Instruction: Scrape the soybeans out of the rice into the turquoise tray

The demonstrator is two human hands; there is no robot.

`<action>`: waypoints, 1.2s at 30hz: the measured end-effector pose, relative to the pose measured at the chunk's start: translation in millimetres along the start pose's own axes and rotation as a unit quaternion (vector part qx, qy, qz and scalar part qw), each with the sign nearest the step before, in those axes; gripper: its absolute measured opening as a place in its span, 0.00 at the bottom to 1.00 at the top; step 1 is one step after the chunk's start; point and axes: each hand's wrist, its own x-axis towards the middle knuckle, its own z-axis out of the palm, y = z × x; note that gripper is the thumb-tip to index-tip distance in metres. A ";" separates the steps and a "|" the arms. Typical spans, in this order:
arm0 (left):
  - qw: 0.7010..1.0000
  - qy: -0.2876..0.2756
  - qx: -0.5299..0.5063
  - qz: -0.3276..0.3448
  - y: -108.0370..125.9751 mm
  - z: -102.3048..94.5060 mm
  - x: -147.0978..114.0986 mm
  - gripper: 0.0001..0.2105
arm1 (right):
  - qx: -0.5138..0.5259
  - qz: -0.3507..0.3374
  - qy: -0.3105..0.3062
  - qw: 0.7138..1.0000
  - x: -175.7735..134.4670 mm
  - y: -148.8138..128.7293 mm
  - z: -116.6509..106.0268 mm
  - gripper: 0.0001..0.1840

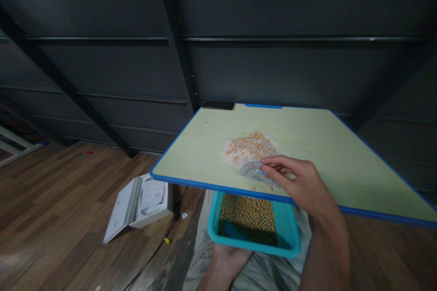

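Between the thumb and fingers of my right hand (pixel 302 182) is a clear plastic protractor (pixel 253 171), held low over the table close to its front edge. Just beyond it lies a pile of white rice grains (pixel 232 157) with yellow soybeans (pixel 252 144) mixed in. A few loose soybeans (pixel 270 188) sit near the blue edge. My left hand (pixel 230 259) holds a teal plastic basin (pixel 294 232) from below, under the table's front edge; its fingers are mostly hidden. Many soybeans (pixel 251 211) cover the left and middle of the basin.
The pale green table (pixel 324 145) has a blue rim. A flat black object (pixel 218 105) lies at its back left corner, near the dark panelled wall (pixel 273 4). An open white box (pixel 150 198) and a black cable (pixel 153 252) are on the wooden floor (pixel 68 204).
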 end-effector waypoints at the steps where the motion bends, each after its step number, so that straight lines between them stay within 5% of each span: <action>1: 1.000 0.000 -0.002 -0.001 0.0 1.2 0.0 0.19 | 0.003 0.000 -0.004 1.000 0.0 0.0 0.6 0.07; 11: 1.000 -0.015 0.006 0.009 -0.4 11.4 0.1 0.18 | 0.039 -0.004 -0.055 0.998 -0.4 -3.3 4.8 0.07; 36: 0.999 -0.028 0.041 0.004 -1.0 11.1 0.9 0.18 | 0.053 -0.008 -0.062 0.997 -6.0 -4.5 -2.0 0.08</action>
